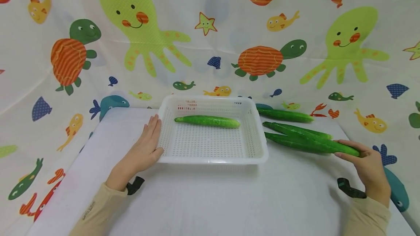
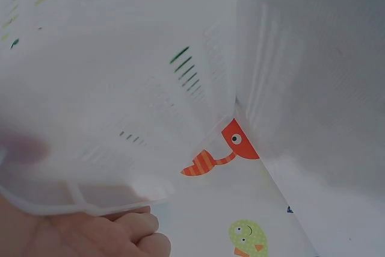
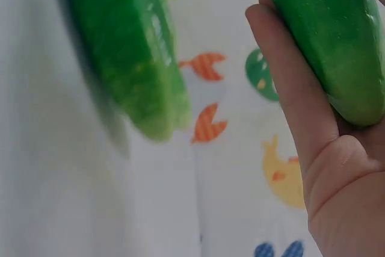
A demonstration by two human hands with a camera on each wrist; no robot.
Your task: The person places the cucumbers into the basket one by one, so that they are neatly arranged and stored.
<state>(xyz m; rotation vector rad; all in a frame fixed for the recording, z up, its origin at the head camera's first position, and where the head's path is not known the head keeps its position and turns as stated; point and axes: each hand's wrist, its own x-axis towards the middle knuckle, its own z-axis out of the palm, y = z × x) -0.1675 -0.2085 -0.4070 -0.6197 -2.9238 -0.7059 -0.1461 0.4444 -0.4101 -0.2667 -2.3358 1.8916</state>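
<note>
A white plastic basket (image 1: 211, 160) stands in the middle of the table with one cucumber (image 1: 210, 121) lying in it. My left hand (image 1: 146, 146) rests against the basket's left side, fingers straight along the wall and thumb near its front corner. In the left wrist view, the knuckles of the left hand (image 2: 102, 233) lie along the basket's rim. To the right of the basket, my right hand (image 1: 369, 161) holds a cucumber (image 1: 341, 147) by its right end, thumb and fingers on either side of it. The held cucumber overlaps other cucumbers (image 1: 288, 142) in the head view.
Another cucumber (image 1: 285, 115) lies further back, beside the basket's rear right corner. A white cloth covers the table (image 1: 223, 199). Behind it hangs a curtain (image 1: 197, 79) printed with sea animals. Each wrist wears a dark strap.
</note>
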